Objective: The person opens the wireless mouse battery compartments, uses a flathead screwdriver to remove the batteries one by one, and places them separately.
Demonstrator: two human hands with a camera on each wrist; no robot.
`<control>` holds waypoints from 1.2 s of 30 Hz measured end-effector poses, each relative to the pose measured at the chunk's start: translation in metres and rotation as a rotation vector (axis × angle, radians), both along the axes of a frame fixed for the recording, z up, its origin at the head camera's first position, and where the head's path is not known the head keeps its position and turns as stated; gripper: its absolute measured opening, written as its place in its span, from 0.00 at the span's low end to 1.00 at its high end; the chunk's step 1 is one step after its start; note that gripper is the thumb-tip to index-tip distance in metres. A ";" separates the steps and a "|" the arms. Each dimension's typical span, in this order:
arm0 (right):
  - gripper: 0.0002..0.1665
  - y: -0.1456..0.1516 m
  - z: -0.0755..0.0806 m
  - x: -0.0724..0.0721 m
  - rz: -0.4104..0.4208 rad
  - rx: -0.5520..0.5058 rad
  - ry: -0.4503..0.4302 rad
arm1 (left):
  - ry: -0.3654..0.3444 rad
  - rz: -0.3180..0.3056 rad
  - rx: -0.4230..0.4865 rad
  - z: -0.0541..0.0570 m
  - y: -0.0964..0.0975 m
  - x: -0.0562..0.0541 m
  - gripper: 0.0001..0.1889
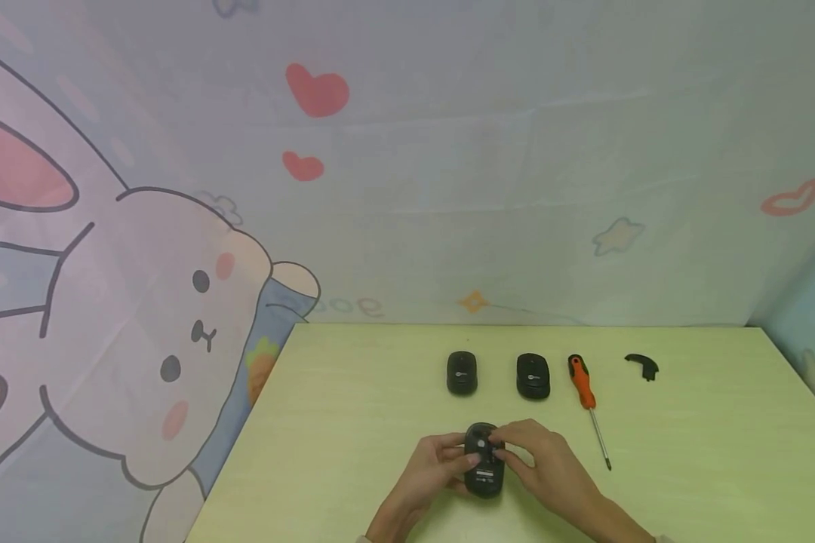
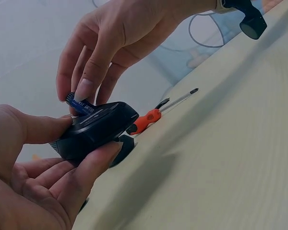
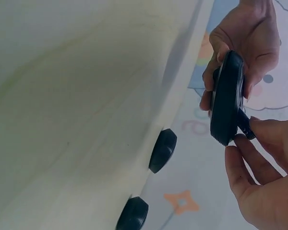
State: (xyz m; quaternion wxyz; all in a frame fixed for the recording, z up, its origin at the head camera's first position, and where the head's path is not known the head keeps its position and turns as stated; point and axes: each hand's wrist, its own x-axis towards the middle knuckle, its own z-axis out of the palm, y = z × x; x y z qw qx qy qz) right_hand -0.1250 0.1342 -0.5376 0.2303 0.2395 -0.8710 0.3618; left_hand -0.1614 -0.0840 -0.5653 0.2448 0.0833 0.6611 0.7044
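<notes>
A black computer mouse [image 1: 485, 484] is gripped by my left hand [image 1: 440, 465], underside up, with the thumb on its underside and the other fingers beneath it. My right hand [image 1: 542, 455] pinches a dark blue battery [image 2: 81, 104] between thumb and fingers. In the left wrist view, one end of the battery tilts up out of the mouse's underside. The right wrist view shows the mouse [image 3: 226, 98] edge-on, held above the table, with the battery [image 3: 246, 125] slanting out from it. The battery's lower end is hidden.
Two more black mice [image 1: 462, 373] [image 1: 533, 376] stand farther back on the pale table [image 1: 353, 422]. To their right lie an orange-and-black screwdriver [image 1: 583, 386] and a small curved black piece [image 1: 645, 366]. A printed cloth [image 1: 516, 151] hangs behind the table.
</notes>
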 end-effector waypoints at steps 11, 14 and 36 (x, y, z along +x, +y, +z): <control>0.15 0.003 0.001 0.001 0.048 -0.133 -0.206 | -0.007 0.000 -0.006 0.000 0.001 0.000 0.21; 0.14 0.005 0.003 0.001 0.056 -0.167 -0.323 | -0.007 -0.002 -0.005 -0.001 0.001 0.001 0.22; 0.17 0.015 0.018 -0.005 0.106 -0.453 -0.588 | -0.003 0.012 -0.033 0.005 0.001 0.005 0.22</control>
